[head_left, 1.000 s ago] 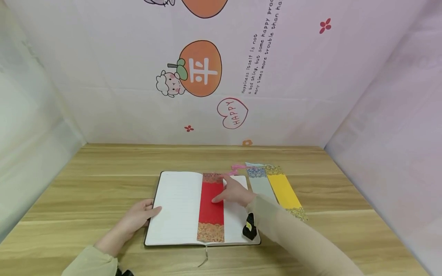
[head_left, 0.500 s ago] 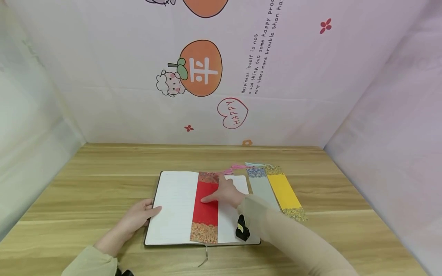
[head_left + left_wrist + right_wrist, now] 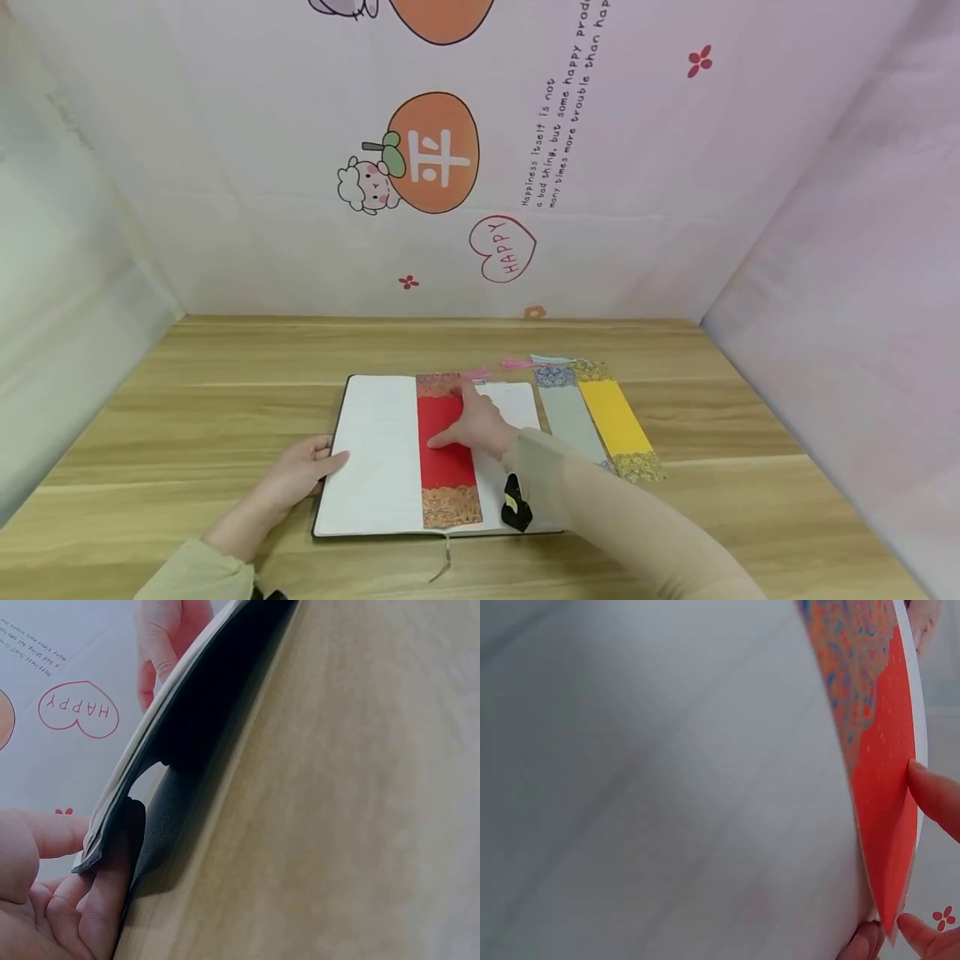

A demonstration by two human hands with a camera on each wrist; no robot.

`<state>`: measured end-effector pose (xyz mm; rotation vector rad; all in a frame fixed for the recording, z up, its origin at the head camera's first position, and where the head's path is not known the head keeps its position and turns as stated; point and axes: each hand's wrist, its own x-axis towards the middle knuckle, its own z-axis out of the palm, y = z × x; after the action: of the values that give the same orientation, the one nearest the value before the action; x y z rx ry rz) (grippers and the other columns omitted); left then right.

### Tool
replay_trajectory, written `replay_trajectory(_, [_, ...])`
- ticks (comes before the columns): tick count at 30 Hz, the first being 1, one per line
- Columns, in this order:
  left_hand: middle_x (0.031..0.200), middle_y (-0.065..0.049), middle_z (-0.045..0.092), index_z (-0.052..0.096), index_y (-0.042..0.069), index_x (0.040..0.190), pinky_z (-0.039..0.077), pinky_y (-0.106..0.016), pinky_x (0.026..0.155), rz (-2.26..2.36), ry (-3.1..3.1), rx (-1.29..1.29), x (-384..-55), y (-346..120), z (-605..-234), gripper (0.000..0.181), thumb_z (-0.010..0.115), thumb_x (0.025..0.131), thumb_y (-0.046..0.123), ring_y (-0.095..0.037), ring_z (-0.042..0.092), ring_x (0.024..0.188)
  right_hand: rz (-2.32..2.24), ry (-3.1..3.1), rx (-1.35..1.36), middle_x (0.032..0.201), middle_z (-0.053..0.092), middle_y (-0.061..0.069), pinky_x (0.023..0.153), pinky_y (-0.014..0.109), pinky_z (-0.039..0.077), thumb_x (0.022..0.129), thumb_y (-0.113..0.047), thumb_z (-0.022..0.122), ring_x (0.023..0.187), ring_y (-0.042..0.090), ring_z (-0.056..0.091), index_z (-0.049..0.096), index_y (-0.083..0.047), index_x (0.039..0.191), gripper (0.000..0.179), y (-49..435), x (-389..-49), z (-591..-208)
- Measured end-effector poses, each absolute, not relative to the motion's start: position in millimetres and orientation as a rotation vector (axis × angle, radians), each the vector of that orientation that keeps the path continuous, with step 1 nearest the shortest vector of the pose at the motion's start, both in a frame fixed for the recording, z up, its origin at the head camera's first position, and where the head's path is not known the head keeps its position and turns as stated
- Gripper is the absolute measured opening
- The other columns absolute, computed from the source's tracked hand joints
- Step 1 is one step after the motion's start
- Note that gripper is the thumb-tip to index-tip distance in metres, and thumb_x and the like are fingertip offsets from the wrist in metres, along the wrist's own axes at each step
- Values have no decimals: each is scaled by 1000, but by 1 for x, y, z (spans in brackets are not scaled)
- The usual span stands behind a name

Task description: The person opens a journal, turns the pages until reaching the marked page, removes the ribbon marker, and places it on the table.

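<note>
An open notebook (image 3: pixel 378 458) with white pages lies on the table. A red bookmark (image 3: pixel 442 467) with patterned ends lies lengthwise over its middle, near the fold; a pink tassel (image 3: pixel 475 374) shows at its top. My right hand (image 3: pixel 480 425) holds the bookmark's upper part, thumb on the red face and index finger at the top end. In the right wrist view, fingertips (image 3: pixel 864 943) show on the far side of that end. My left hand (image 3: pixel 300 471) grips the notebook's left edge, thumb above; in the left wrist view, fingers (image 3: pixel 105 911) lie under the black cover (image 3: pixel 187 727).
A grey-blue bookmark (image 3: pixel 568 412) and a yellow bookmark (image 3: pixel 617 417) lie side by side right of the notebook, tassels at their top ends. A thin ribbon (image 3: pixel 447 558) hangs from the notebook's lower edge. A printed white cloth (image 3: pixel 615 258) stands behind the wooden table (image 3: pixel 247 375).
My right hand has moved left with the red bookmark, whose top end has shifted left and whose tilt has changed. The left hand stays at the notebook's edge.
</note>
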<state>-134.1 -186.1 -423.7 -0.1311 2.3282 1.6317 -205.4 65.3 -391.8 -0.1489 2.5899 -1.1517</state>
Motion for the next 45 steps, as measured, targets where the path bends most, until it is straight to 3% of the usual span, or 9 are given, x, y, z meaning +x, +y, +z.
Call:
replay_trajectory(3, [112,-16,66,39,-14,133,51,-31,71,1634,2324,-130,-134,-186,-424,52,53,97,21,-14,63,82,-1242,2527,-143,110,57,15,81,38,51,72,-14,82,96,24,56,38,-7,135,77,70,-207,-393])
replay_trajectory(8, [110,-13,67,40,-13,132,50,-31,71,1621,2329,-126,-134,-186,-422,52,53,97,23,-13,62,82,-1372,2449,-138,87,55,12,63,27,47,76,-3,76,74,19,52,41,-8,136,69,79,-212,-395])
replay_trajectory(16, [103,-9,69,41,-14,131,52,-32,69,1658,2297,-102,-134,-186,-422,49,52,97,20,-14,64,78,-1568,2270,-144,98,55,13,65,26,51,82,5,66,80,19,55,45,-6,134,57,96,-214,-398])
replay_trajectory(23, [104,-11,69,41,-14,131,52,-32,69,1665,2298,-113,-134,-185,-423,49,52,97,19,-14,64,78,-1638,2171,-85,104,56,15,77,35,55,87,5,59,87,20,59,45,-5,134,50,119,-218,-394])
replay_trajectory(29, [112,-17,66,38,-15,133,52,-31,71,1653,2312,-133,-135,-186,-423,52,52,97,20,-14,64,81,-1610,2220,-95,111,54,17,79,35,55,91,2,57,91,21,58,41,-7,137,50,145,-227,-391])
replay_trajectory(45, [107,-14,68,40,-14,132,52,-31,69,1658,2308,-138,-135,-184,-424,50,53,96,19,-13,64,78,-1555,2292,-207,126,46,26,82,32,53,94,1,50,92,16,58,27,-1,143,54,221,-248,-361])
